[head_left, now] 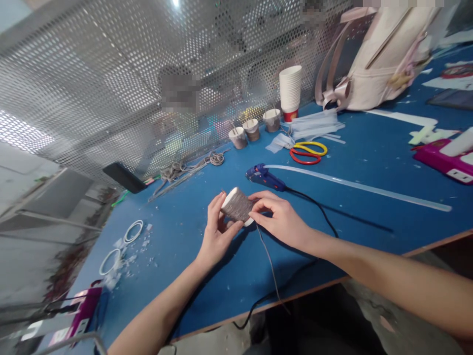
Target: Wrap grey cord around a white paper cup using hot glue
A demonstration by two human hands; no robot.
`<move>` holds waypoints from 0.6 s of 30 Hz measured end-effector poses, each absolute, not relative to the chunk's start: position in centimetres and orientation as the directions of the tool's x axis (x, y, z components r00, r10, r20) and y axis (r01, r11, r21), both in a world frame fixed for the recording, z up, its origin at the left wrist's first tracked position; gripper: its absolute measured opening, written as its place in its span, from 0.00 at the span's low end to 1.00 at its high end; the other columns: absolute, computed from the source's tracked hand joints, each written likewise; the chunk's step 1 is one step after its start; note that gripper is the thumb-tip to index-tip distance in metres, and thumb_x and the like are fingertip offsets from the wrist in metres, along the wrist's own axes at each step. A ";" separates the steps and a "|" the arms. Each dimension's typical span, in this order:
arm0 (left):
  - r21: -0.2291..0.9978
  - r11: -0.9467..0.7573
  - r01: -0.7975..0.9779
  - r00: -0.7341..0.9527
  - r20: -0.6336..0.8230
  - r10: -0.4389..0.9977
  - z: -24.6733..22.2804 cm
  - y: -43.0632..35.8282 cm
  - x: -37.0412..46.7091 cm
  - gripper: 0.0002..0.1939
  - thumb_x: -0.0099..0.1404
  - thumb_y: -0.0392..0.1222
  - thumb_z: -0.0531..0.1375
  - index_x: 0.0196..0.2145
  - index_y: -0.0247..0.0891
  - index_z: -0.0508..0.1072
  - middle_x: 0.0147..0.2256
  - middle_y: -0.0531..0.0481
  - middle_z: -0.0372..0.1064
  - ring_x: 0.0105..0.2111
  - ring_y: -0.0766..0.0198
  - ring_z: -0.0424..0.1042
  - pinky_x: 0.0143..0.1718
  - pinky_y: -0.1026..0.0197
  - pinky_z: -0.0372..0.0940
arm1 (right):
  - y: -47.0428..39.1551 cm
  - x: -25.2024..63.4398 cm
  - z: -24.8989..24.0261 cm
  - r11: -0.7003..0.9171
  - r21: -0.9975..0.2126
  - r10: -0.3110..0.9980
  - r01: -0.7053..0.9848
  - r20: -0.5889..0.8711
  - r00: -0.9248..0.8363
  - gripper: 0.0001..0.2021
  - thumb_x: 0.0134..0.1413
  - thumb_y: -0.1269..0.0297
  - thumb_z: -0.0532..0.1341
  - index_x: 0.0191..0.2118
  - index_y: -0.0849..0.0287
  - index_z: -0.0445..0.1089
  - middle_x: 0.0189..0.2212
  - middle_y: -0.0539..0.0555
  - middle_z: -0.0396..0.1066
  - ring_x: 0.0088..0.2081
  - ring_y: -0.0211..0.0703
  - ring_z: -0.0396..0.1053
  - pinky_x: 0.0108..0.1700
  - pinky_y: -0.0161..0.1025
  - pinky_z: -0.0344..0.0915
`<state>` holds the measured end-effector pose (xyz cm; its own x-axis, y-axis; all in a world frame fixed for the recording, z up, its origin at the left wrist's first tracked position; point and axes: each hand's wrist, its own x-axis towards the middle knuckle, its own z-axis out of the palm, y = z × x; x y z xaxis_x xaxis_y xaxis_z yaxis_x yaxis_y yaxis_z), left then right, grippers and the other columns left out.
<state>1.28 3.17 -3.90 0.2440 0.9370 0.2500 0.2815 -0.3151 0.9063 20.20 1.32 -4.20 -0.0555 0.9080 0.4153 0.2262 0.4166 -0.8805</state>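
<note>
The person's left grip [218, 231] is curled part-way closed around a short white cup wrapped in grey-brown cord [237, 206], its thumb along the near side. The right grip [279, 217] is drawn in at the cup's right side, fingertips against it; whether they also pinch the cord cannot be told. The cup is tilted, held above the blue table [166, 236], and a loose strand of grey cord [272, 266] hangs from beside the right fingertips past the front edge. Just beyond the hands lies a dark blue glue gun [268, 177] with a long translucent glue stick [354, 185] in its back end. Farther off are scissors with yellow and red handles [306, 161], three short cord-wrapped cups [252, 130] and a tall stack of white paper cups [290, 91]. To the left lie tangled grey cords [173, 170] and thin white rings [133, 240]
</note>
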 end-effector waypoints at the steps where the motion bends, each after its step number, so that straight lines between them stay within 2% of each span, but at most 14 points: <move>1: 0.921 -0.281 0.272 0.233 0.220 0.947 -3.8 3.0 1.5 0.34 0.55 0.42 0.65 0.58 0.49 0.60 0.63 0.42 0.49 0.60 0.50 0.58 0.54 0.50 0.64 | 1.3 20.2 -4.3 0.447 -0.857 0.892 0.255 0.450 -0.051 0.07 0.55 0.72 0.60 0.27 0.58 0.68 0.43 0.58 0.71 0.46 0.44 0.71 0.48 0.42 0.66; 3: 0.943 -0.225 0.246 0.218 0.173 0.960 -3.6 2.6 1.8 0.34 0.55 0.41 0.64 0.59 0.49 0.58 0.64 0.41 0.49 0.55 0.53 0.65 0.50 0.53 0.68 | 1.2 20.1 -4.5 0.497 -0.814 0.861 0.302 0.505 -0.056 0.07 0.56 0.72 0.60 0.28 0.58 0.67 0.44 0.59 0.71 0.46 0.45 0.71 0.48 0.43 0.66; 6: 0.959 -0.182 0.217 0.236 0.130 0.963 -3.3 2.2 2.3 0.33 0.55 0.40 0.64 0.57 0.47 0.58 0.59 0.41 0.57 0.48 0.58 0.70 0.46 0.55 0.70 | 1.1 20.0 -4.7 0.531 -0.770 0.837 0.354 0.542 -0.077 0.07 0.56 0.72 0.60 0.28 0.57 0.67 0.44 0.59 0.71 0.46 0.46 0.71 0.48 0.44 0.67; 8: 0.960 -0.191 0.206 0.248 0.137 0.959 -3.3 2.1 2.4 0.33 0.53 0.40 0.65 0.55 0.45 0.59 0.56 0.41 0.60 0.48 0.58 0.70 0.48 0.54 0.69 | 1.0 19.9 -4.8 0.533 -0.759 0.834 0.374 0.544 -0.085 0.07 0.56 0.72 0.60 0.28 0.57 0.67 0.43 0.59 0.70 0.46 0.46 0.71 0.48 0.44 0.67; 12: 0.949 -0.235 0.212 0.209 0.190 0.959 -3.8 2.4 2.5 0.32 0.51 0.41 0.67 0.52 0.43 0.60 0.57 0.41 0.57 0.53 0.56 0.66 0.52 0.53 0.65 | 0.9 19.8 -4.8 0.530 -0.761 0.840 0.374 0.531 -0.111 0.06 0.56 0.72 0.60 0.29 0.57 0.67 0.44 0.59 0.70 0.45 0.45 0.71 0.47 0.43 0.68; 18: 0.946 -0.240 0.218 0.179 0.203 0.963 -4.1 2.6 2.4 0.29 0.50 0.41 0.67 0.49 0.43 0.60 0.56 0.42 0.58 0.52 0.57 0.66 0.51 0.55 0.65 | 0.7 19.8 -4.6 0.485 -0.812 0.873 0.324 0.472 -0.123 0.07 0.58 0.71 0.59 0.29 0.57 0.68 0.44 0.57 0.70 0.46 0.44 0.71 0.48 0.43 0.67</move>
<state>2.44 2.57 -4.08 0.1786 0.9627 0.2035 0.2183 -0.2404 0.9458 19.85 0.74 -4.61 -0.1228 0.8730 0.4721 0.3237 0.4849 -0.8125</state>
